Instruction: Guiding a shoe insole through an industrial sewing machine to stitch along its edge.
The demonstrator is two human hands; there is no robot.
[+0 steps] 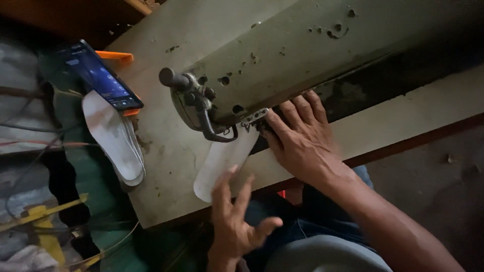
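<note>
A white insole point(222, 163) lies on the pale table point(166, 196) with one end under the presser foot point(254, 118) of an olive-green sewing machine point(282, 55). My right hand point(302, 141) lies flat, fingers extended, on the machine bed just beside the foot, at the insole's inner end. My left hand point(237, 221) hovers at the table's near edge with fingers spread, its fingertips at the insole's free end. Neither hand grips anything.
A stack of white insoles point(113, 138) lies at the table's left edge, with a lit smartphone point(101, 75) resting on an orange holder point(116, 56) above it. Cables and yellow metal bars point(40, 216) fill the left side. My jeans-clad lap point(312, 236) is below the table.
</note>
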